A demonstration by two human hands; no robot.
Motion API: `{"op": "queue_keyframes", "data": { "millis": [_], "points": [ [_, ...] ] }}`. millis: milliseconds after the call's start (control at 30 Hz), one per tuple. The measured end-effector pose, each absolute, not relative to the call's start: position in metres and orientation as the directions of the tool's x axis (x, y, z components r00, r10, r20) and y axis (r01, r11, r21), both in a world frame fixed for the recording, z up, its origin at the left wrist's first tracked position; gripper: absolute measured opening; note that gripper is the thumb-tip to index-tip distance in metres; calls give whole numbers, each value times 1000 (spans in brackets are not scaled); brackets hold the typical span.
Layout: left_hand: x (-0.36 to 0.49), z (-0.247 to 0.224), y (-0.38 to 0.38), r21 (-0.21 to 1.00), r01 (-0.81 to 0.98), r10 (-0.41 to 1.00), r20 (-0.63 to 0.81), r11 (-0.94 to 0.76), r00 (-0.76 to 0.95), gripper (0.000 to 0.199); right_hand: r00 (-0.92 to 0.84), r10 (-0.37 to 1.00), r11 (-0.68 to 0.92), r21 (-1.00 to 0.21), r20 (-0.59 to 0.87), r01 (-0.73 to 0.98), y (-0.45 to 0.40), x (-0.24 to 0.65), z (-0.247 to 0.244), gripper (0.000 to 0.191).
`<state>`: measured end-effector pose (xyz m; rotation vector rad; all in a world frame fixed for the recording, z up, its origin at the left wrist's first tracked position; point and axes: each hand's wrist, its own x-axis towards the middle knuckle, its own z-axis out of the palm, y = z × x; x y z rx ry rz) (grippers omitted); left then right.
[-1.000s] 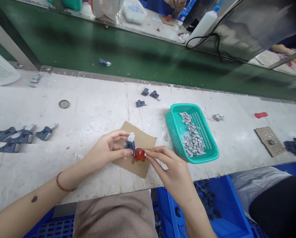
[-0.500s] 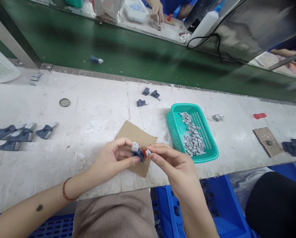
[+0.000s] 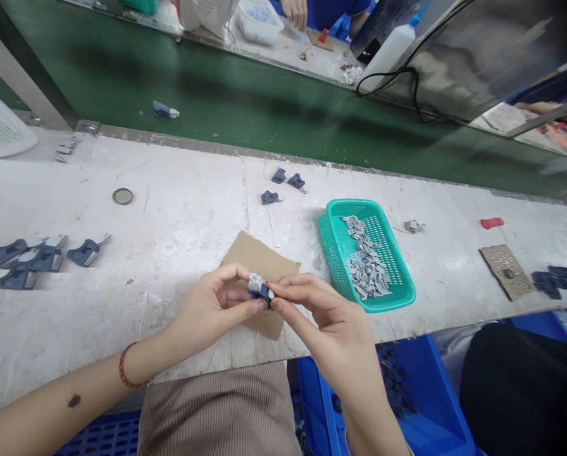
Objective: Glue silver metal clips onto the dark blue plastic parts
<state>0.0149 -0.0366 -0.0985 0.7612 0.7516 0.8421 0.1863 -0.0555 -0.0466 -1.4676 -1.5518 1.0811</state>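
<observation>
Between thumb and fingers, my left hand grips a small dark blue plastic part with a light grey block on top. My right hand is closed in a pinch at the right side of that part, on a small light grey piece mostly hidden by the fingertips. Both hands are over a brown cardboard piece on the white table. Right of them stands a green basket holding many small grey pieces.
Dark blue parts lie at the left and farther back. A bottle cap, a red piece and a perforated board are on the table. Another blue part moves on the green belt. Blue crates stand below.
My right fingertips have moved left, bringing the small grey piece against the blue part; the red area there is now hidden. The part on the green belt has shifted left.
</observation>
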Motion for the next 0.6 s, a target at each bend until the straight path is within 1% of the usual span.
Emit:
{"op": "queue_keyframes", "data": {
  "millis": [100, 200, 333, 433, 533, 600],
  "points": [
    [15, -100, -37, 822, -355, 854, -270, 445, 444, 14, -77, 995, -20, -914, -56, 406, -56, 185, -43, 24],
    [14, -99, -37, 820, -358, 855, -272, 446, 442, 13, -70, 993, -66, -927, -99, 369, -53, 187, -44, 22],
    [14, -97, -35, 821, -334, 849, -303, 463, 433, 23, -82, 977, -174, -958, -196, 227, -49, 190, -53, 15],
    [15, -96, -35, 834, -328, 857, -288, 444, 428, 27, -41, 975, -210, -969, -217, 127, -48, 186, -63, 11],
    [16, -95, -37, 852, -330, 869, -249, 407, 428, 36, 27, 982, -190, -975, -188, 116, -50, 180, -70, 9],
    [17, -96, -39, 857, -330, 867, -230, 396, 442, 47, 59, 985, -171, -976, -165, 132, -53, 175, -71, 9]
  ]
}}
